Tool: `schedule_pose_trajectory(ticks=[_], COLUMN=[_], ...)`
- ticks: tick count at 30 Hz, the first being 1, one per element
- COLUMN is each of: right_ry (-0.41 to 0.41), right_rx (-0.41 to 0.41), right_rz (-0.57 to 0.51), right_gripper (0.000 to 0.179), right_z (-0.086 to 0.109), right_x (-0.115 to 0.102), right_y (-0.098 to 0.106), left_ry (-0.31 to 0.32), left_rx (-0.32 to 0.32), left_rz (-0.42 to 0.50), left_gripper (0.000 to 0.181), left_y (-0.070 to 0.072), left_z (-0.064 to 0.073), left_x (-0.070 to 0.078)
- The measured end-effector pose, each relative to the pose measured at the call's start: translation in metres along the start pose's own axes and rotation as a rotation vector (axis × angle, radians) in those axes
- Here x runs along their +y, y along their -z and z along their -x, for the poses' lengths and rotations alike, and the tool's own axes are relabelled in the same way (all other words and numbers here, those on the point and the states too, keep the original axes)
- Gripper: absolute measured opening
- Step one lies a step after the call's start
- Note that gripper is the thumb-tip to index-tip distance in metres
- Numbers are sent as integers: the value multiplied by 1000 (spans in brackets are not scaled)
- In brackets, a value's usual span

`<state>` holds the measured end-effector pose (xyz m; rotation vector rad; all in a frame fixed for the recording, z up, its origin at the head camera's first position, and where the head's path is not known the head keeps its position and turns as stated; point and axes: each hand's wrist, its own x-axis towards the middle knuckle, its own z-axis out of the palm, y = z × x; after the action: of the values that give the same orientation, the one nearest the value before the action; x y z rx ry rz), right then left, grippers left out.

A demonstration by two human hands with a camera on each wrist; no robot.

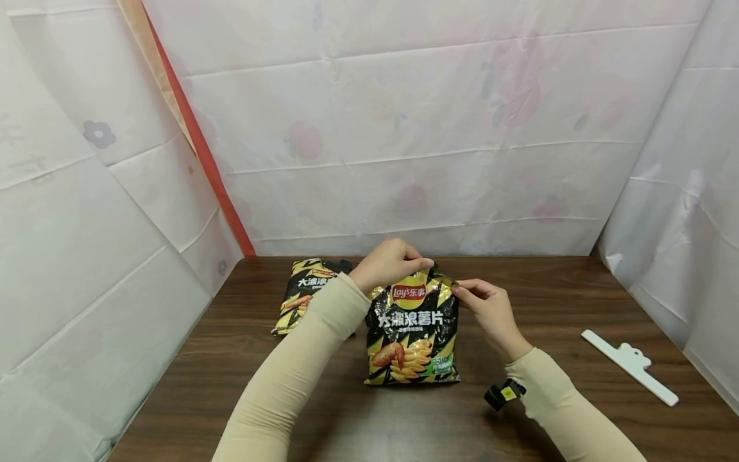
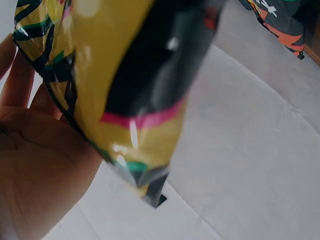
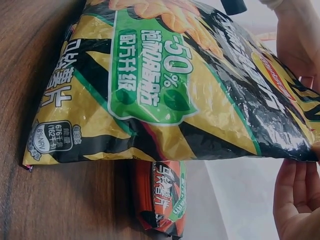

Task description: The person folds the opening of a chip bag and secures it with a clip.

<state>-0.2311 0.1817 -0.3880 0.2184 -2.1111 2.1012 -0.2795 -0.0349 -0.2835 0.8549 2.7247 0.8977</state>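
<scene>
A black and yellow Lay's chip bag stands upright on the wooden table, its top edge between both hands. My left hand reaches over the top and pinches the upper edge. At the upper right corner, my right hand pinches the bag between thumb and fingers. The right wrist view shows the bag's front close up, with the right fingers at its edge. In the left wrist view the bag partly covers the left hand.
A second Lay's bag lies behind the left forearm, partly hidden. An orange-red chip bag shows beyond the held one in the right wrist view. To the right lies a long white bag clip. White patterned cloth encloses the table.
</scene>
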Motion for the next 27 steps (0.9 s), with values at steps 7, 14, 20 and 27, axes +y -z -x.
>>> schedule_pose_trajectory(ticks=[7,14,20,27], right_ry=[8,3,1,5], right_rx=[-2,-5,-18,-52], right_rz=[10,6,0,-25], right_gripper=[35,35,36,34], right_z=[0,0,-1,-1], right_x=[1,1,0,0], right_y=[0,0,0,2], left_ry=[-15,-32,-27,-45], left_rx=[-41,-38,-30,-25], left_rz=[-29,-38,-56,-71], left_gripper=[28,23,20,19], left_y=[2,1,-1,-1], left_z=[1,2,1,0], left_x=[-1,0,-2,-3])
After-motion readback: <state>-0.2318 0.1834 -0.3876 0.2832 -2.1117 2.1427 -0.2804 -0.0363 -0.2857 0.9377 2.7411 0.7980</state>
